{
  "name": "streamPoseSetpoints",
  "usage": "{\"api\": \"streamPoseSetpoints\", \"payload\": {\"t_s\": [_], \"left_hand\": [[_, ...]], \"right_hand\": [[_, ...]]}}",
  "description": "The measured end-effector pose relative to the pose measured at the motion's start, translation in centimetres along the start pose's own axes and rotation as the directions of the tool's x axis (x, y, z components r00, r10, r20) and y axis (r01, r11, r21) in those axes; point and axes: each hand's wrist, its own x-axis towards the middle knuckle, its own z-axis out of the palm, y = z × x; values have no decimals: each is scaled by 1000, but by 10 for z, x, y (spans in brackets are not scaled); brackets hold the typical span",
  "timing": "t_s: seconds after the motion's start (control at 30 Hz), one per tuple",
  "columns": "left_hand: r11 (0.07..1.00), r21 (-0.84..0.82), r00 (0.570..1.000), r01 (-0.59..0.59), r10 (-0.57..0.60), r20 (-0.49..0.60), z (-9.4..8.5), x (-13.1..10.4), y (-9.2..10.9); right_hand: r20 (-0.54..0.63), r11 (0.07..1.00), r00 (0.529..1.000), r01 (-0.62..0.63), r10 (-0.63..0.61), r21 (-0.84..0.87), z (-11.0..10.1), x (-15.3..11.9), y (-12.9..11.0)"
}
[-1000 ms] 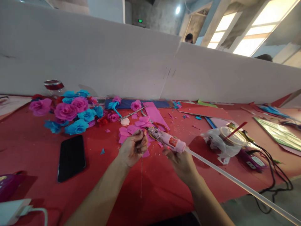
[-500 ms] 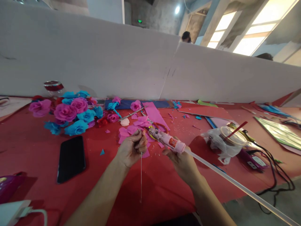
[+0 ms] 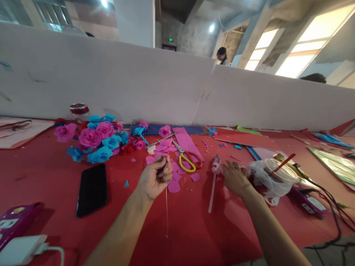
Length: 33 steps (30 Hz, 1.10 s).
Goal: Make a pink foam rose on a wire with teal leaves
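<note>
The left hand is closed, its fingertips pinched on a thin wire that hangs toward the near edge of the red surface. The right hand is open, fingers apart, just beside the pink glue gun; whether they touch, I cannot tell. Yellow-and-orange scissors lie between the hands, on pink paper pieces. Paper roses sit toward the far left corner.

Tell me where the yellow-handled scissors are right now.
In the head view, the yellow-handled scissors lie on the table just right of the left hand, among pink paper pieces and beside the orange handle.
</note>
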Motion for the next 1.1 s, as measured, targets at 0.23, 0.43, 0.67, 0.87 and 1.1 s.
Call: {"api": "streamPoseSetpoints", "payload": {"t_s": [0.23, 0.43, 0.67, 0.87, 1.1], "left_hand": [[997, 78, 995, -15, 23, -95, 5, 2, -11], [993, 117, 992, -11, 25, -122, 5, 4, -18], [988, 152, 1000, -3, 6, -20, 1, 5, -23], [984, 180, 999, 3, -11, 46, 0, 5, -24], [983, 179, 999, 26, -30, 19, 1, 5, -23]], "right_hand": [[-139, 295, 990, 126, 21, 947, -17, -5, -146], [98, -282, 995, -103, -31, 954, -4, 3, -177], [75, -306, 995, -90, -61, 948, -7, 3, -164], [57, -288, 997, -68, -47, 955, -8, 2, -157], [56, -268, 998, -62, -32, 961, -7, 2, -156]]}}
